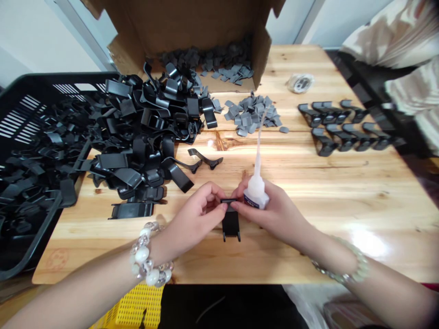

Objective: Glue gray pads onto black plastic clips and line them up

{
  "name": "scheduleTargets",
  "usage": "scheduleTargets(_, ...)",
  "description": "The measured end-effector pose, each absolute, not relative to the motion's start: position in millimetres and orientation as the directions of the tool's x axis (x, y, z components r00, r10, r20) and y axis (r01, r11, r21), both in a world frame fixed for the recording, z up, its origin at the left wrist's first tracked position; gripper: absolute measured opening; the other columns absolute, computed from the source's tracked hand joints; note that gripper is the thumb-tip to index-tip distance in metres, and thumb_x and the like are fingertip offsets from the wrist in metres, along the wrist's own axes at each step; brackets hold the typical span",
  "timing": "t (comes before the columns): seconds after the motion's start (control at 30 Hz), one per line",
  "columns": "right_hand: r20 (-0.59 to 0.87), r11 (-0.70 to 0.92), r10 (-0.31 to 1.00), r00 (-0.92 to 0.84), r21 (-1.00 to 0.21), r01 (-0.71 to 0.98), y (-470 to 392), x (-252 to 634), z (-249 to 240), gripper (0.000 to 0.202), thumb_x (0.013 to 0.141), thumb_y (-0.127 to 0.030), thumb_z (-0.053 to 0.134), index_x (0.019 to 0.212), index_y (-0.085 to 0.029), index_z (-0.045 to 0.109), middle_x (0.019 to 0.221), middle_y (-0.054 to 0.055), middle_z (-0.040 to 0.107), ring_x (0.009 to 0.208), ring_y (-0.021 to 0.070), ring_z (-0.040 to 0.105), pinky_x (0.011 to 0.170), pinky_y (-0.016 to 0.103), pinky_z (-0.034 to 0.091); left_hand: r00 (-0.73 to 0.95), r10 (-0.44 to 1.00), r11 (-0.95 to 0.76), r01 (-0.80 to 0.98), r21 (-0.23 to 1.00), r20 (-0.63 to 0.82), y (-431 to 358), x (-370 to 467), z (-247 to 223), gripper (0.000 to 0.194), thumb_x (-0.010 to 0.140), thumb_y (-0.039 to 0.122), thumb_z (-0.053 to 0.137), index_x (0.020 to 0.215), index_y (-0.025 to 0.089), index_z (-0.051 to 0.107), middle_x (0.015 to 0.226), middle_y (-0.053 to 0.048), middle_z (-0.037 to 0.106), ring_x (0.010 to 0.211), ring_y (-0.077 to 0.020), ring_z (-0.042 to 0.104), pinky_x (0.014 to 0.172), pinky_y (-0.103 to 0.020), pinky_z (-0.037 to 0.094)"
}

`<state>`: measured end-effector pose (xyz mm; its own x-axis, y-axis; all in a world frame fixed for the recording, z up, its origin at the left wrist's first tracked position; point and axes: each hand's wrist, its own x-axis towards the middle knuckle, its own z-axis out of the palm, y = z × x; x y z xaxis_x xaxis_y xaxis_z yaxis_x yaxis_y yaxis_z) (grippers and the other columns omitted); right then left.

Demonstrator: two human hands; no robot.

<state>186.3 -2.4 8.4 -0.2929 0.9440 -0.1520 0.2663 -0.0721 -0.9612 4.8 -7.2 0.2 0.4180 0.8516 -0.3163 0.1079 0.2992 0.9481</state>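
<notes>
Between my two hands, near the front of the wooden table, is a black plastic clip (231,224), its flat end with two small prongs pointing toward me. My left hand (202,208) pinches its upper edge from the left with thumb and fingers. My right hand (270,205) touches the same upper edge from the right with its thumb and fingertips. A white glue bottle (256,188) with a long thin nozzle is also tucked in my right hand, nozzle pointing up and away. Whatever lies under my fingertips is hidden.
Black clips form a large pile (137,132) beside a black plastic basket (30,242) at left. Small grey pads (252,114) lie before an open cardboard box (195,23). At right stand rows of clips (343,130) and a tape roll (301,83). A person's patterned clothing (387,34) shows beyond.
</notes>
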Motion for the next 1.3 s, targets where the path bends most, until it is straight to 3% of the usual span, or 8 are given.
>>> scheduleTargets(0.4, -0.153, -0.071, 0.944, -0.293, -0.959, 0.273, -1, 185, 8, 0.014, 0.076, -0.024, 0.066, 0.079, -0.018, 0.054, 0.076, 0.0, 0.058, 0.07, 0.0127, 0.053, 0.065, 0.028, 0.044, 0.397, 0.87, 0.26, 0.134, 0.956, -0.292, -8, 4, 0, 0.007, 0.088, 0.025, 0.053, 0.088, 0.02, 0.048, 0.082, 0.001, 0.055, 0.078, -0.0133, 0.053, 0.068, -0.025, 0.042)
scheduleTargets(0.6, -0.214, -0.185, 0.94, -0.267, -0.974, 0.129, 5, 189, 6, 0.019, 0.073, -0.025, 0.069, 0.081, -0.018, 0.053, 0.068, -0.004, 0.054, 0.055, 0.009, 0.05, 0.055, 0.026, 0.043, 0.311, 0.921, 0.182, 0.188, 0.965, -0.234, -9, 2, 4, 0.01, 0.087, 0.027, 0.055, 0.095, 0.021, 0.053, 0.086, 0.0, 0.061, 0.079, -0.0138, 0.059, 0.072, -0.026, 0.048)
scheduleTargets(0.77, 0.007, 0.005, 1.0, -0.013, -0.996, -0.087, 25, 227, 37, 0.02, 0.068, -0.017, 0.074, 0.077, -0.018, 0.056, 0.078, -0.001, 0.058, 0.061, 0.0082, 0.053, 0.055, 0.024, 0.045, 0.292, 0.937, 0.153, 0.146, 0.977, -0.19, -6, 0, 3, 0.011, 0.094, 0.031, 0.047, 0.097, 0.021, 0.051, 0.092, 0.0, 0.062, 0.078, -0.0122, 0.059, 0.079, -0.028, 0.049)
scheduleTargets(0.87, 0.16, 0.18, 0.971, 0.18, -0.979, -0.096, 33, 265, 60, 0.021, 0.066, -0.012, 0.075, 0.074, -0.018, 0.057, 0.078, 0.0, 0.061, 0.066, 0.0101, 0.054, 0.053, 0.022, 0.043, 0.304, 0.932, 0.15, 0.166, 0.975, -0.195, -5, -2, 1, 0.011, 0.095, 0.03, 0.045, 0.095, 0.021, 0.051, 0.089, 0.001, 0.06, 0.078, -0.0117, 0.057, 0.079, -0.027, 0.048)
scheduleTargets(0.97, 0.261, 0.268, 0.914, 0.31, -0.963, 0.023, 34, 299, 61, 0.022, 0.064, -0.012, 0.076, 0.074, -0.019, 0.057, 0.072, -0.001, 0.058, 0.069, 0.0119, 0.056, 0.052, 0.022, 0.042, 0.332, 0.922, 0.143, 0.187, 0.972, -0.199, -6, -2, 1, 0.013, 0.095, 0.031, 0.044, 0.093, 0.021, 0.051, 0.088, 0.001, 0.058, 0.079, -0.0118, 0.056, 0.08, -0.028, 0.047)
scheduleTargets(1.1, 0.166, 0.11, 0.92, 0.355, -0.979, 0.172, 27, 330, 37, 0.026, 0.062, -0.02, 0.078, 0.075, -0.018, 0.055, 0.075, 0.001, 0.061, 0.074, 0.0153, 0.059, 0.054, 0.024, 0.044, 0.339, 0.919, 0.141, 0.195, 0.971, -0.201, -5, -1, 1, 0.013, 0.093, 0.032, 0.045, 0.091, 0.021, 0.051, 0.084, 0.001, 0.058, 0.078, -0.0128, 0.056, 0.079, -0.028, 0.047)
scheduleTargets(1.17, 0.195, 0.06, 0.913, 0.359, -0.933, 0.354, 22, 342, 27, 0.023, 0.066, -0.025, 0.075, 0.078, -0.019, 0.056, 0.081, 0.003, 0.064, 0.078, 0.0177, 0.061, 0.059, 0.026, 0.046, 0.338, 0.919, 0.143, 0.194, 0.97, -0.203, -4, 0, 1, 0.013, 0.092, 0.032, 0.046, 0.09, 0.021, 0.052, 0.082, 0.001, 0.058, 0.076, -0.0133, 0.056, 0.077, -0.028, 0.047)
scheduleTargets(1.3, 0.311, -0.025, 0.92, 0.239, -0.562, 0.827, 20, 366, 19, 0.016, 0.076, -0.027, 0.063, 0.089, -0.019, 0.06, 0.089, 0.006, 0.067, 0.08, 0.0211, 0.061, 0.07, 0.033, 0.047, 0.337, 0.918, 0.15, 0.198, 0.969, -0.211, -2, 1, 0, 0.013, 0.091, 0.032, 0.046, 0.088, 0.02, 0.052, 0.078, 0.001, 0.058, 0.074, -0.014, 0.055, 0.074, -0.028, 0.047)
